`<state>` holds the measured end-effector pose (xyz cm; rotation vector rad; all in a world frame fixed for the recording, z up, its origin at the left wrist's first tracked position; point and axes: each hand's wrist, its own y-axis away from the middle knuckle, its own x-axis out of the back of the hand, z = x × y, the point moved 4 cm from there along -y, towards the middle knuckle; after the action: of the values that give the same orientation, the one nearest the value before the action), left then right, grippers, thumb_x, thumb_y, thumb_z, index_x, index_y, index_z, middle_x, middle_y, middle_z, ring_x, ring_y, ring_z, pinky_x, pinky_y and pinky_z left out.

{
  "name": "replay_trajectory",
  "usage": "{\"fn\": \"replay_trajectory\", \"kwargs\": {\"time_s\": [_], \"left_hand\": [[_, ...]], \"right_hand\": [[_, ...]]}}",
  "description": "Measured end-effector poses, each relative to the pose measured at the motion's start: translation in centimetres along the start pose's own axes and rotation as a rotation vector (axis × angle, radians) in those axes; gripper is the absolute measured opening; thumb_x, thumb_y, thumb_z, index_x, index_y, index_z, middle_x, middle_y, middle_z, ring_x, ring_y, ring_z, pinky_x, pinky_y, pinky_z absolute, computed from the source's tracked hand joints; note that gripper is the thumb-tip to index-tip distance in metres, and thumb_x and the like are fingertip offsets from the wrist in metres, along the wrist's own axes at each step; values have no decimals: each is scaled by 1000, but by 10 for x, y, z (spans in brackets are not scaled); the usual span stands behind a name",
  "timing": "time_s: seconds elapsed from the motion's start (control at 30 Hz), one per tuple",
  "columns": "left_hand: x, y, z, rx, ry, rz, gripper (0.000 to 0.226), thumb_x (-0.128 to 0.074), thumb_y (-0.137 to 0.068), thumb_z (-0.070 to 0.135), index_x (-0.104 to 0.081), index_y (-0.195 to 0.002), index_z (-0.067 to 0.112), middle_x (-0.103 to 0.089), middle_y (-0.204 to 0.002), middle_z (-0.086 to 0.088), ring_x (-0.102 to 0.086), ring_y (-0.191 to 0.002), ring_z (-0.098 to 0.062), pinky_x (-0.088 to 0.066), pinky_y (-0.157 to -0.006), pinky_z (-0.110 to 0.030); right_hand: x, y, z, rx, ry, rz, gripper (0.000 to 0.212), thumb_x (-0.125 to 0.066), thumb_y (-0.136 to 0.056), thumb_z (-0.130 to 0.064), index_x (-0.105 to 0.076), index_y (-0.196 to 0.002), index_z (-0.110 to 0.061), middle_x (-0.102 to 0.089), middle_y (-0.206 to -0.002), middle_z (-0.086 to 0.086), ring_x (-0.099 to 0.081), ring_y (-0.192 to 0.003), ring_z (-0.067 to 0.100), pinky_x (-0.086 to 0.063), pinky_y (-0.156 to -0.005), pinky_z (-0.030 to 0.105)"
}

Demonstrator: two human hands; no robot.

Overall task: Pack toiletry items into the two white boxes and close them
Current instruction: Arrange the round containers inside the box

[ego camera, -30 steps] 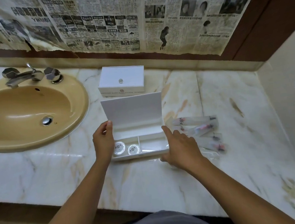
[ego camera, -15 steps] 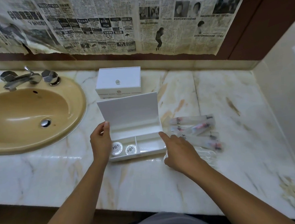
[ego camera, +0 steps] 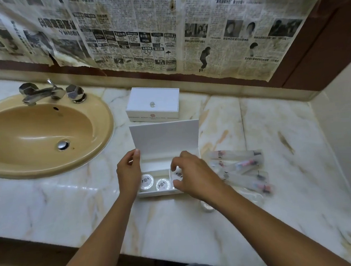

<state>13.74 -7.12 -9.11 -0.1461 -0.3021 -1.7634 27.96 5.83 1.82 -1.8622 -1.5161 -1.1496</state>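
Now right hand (ego camera: 192, 173) lowers small clear packet (ego camera: 179, 174), pinched in curled fingers, into right compartment of open white box (ego camera: 164, 142) on tabletop (ego camera: 275, 129). Left hand (ego camera: 129, 174), fingers loosely curled, steadies box's left wall. Best: lay packet flat, below rim, so lid closes.

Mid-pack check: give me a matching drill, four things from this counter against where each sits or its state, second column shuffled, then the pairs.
1. open box
2. closed box
3. round items
4. sachets

A. on the counter, right of the open box
B. at the back, near the wall
C. in the open box's left compartment
D. lid up, between the two hands

Pairs: 1-D, 2-B, 3-C, 4-A
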Motion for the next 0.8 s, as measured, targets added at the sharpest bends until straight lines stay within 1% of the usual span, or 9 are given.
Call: {"fn": "replay_trajectory", "kwargs": {"time_s": [0.1, 0.17, 0.27, 0.37, 0.47, 0.53, 0.6, 0.7, 0.8], "left_hand": [[0, 0, 0, 7, 2, 3, 21, -55, -99, 31, -70, -104, 17, -70, -96, 8, -61, -80, 1, -41, -69, -4], [-1, 0, 1, 17, 5, 6, 18, -55, -99, 31, -69, -101, 19, -69, -94, 10, -59, -76, 3, -41, -68, -3], [0, 0, 2, 9, 5, 6, 16, -55, -99, 30, -68, -98, 21, -68, -91, 10, -56, -67, 5, -41, -67, -4], [0, 0, 1, 15, 14, 9, 15, -56, -99, 32, -68, -99, 23, -68, -91, 11, -55, -68, 1, -43, -67, -6], [0, 0, 2, 10, 6, 10, 16, -56, -99, 33, -69, -100, 23, -69, -90, 9, -54, -65, 0, -43, -65, -6], [0, 0, 1, 15, 4, 10, 19, -56, -98, 33, -70, -102, 21, -70, -94, 9, -57, -68, 0, -43, -66, -6], [1, -1, 0, 18, 5, 11, 21, -56, -98, 33, -70, -104, 19, -71, -97, 8, -60, -75, -1, -44, -70, -8], [1, -1, 0, 26, 9, 10, 24, -56, -98, 34, -71, -108, 18, -71, -102, 7, -63, -86, -4, -45, -75, -14], [1, 0, 1, 32, 10, 8, 23, -56, -98, 34, -70, -108, 19, -70, -102, 9, -62, -87, -1, -44, -76, -13]], "right_hand": [[-19, -13, -14, 74, 5, -48, 18, -66, -81, -17, -62, -99, -11, -52, -103, 3, -55, -94, 22, -45, -76, 30], [-29, -20, -20, 103, 43, -74, 16, -65, -81, -16, -63, -95, -9, -52, -102, 6, -55, -92, 24, -47, -78, 35], [-40, -26, -23, 125, 108, -103, 13, -62, -82, -14, -63, -92, -5, -52, -99, 9, -52, -90, 27, -46, -75, 36], [-47, -29, -22, 145, 205, -128, 15, -59, -85, -18, -64, -86, -4, -54, -95, 10, -51, -91, 29, -38, -70, 33], [-50, -30, -19, 187, 289, -114, 25, -57, -91, -30, -69, -86, -9, -56, -91, 7, -46, -95, 25, -33, -77, 34], [-53, -30, -16, 207, 343, -98, 29, -54, -94, -34, -72, -90, -11, -56, -91, 5, -42, -98, 25, -31, -81, 36], [-57, -28, -14, 216, 395, -69, 30, -53, -94, -34, -73, -90, -12, -55, -90, 5, -43, -98, 27, -28, -77, 36], [-57, -27, -18, 205, 474, -23, 22, -65, -85, -31, -73, -73, -15, -56, -83, 5, -51, -90, 29, -29, -68, 36], [-58, -28, -16, 162, 489, -49, 28, -50, -94, -33, -70, -90, -13, -56, -97, 8, -46, -101, 30, -30, -80, 39]]}}
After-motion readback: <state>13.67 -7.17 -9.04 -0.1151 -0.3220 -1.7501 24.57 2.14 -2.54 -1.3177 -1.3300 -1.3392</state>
